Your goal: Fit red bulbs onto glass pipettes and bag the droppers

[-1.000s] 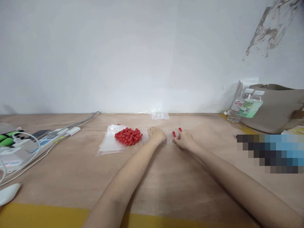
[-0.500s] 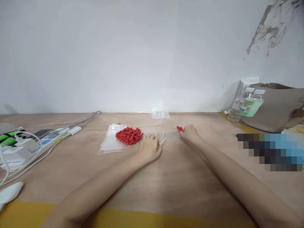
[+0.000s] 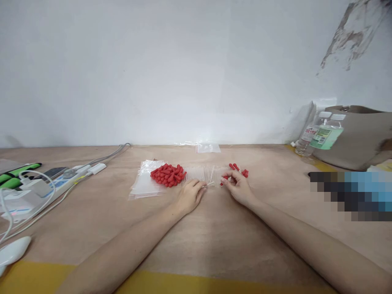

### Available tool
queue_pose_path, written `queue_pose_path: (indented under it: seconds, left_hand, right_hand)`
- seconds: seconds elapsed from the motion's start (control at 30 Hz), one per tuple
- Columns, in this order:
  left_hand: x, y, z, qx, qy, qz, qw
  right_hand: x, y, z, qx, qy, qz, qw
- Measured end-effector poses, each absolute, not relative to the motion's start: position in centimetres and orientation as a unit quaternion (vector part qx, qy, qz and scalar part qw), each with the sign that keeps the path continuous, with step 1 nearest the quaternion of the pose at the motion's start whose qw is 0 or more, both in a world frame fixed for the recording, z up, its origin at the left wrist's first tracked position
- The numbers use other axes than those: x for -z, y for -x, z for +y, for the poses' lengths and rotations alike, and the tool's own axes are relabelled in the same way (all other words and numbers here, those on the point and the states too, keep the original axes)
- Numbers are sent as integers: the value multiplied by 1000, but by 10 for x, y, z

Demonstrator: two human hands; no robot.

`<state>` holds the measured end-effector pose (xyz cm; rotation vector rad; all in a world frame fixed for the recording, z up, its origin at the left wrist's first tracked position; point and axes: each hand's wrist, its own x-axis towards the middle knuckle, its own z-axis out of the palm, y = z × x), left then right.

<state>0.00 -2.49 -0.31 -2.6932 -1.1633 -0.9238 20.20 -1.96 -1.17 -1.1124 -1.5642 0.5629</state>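
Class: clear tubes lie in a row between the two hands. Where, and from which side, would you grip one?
Probably at its near end, from the person's side, with a fingertip pinch. The clear tubes lie flat, packed side by side, so their long sides look blocked; the ends are free. The left hand pinches one so.

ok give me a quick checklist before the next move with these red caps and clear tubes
1. Left hand has a firm hold on the thin clear tube: ok, pinched at the fingertips.
2. Right hand has a red cap: ok, held between the fingertips.
3. Tube end and cap lined up: cannot tell, too small to see.
4. Red pile is heaped together: ok, it lies on the clear bags.
5. Row of clear tubes is lying flat: ok, just beyond both hands.
6. Loose red caps are close by: ok, beside the right hand.
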Motion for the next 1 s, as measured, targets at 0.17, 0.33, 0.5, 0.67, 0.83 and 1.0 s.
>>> queue_pose_path:
  seconds: [0.17, 0.33, 0.5, 0.67, 0.83, 1.0]
  left_hand:
    - [2, -1, -24, 312, 872, -375, 24]
    - [1, 1, -25, 310, 875, -369, 38]
    - [3, 3, -25, 319, 876, -359, 37]
    - [4, 2, -26, 325, 881, -343, 31]
    - [4, 3, -26, 316, 886, -338, 33]
    - [3, 4, -26, 320, 891, -321, 26]
  right_hand:
    - [13, -205, -25, -396, 438, -600, 539]
    - [14, -204, -30, -407, 441, -631, 492]
    - [14, -202, -31, -323, 432, -703, 463]
    - [12, -202, -33, -251, 416, -759, 433]
    - [13, -201, -33, -251, 423, -757, 430]
    - [9, -200, -37, -216, 439, -763, 423]
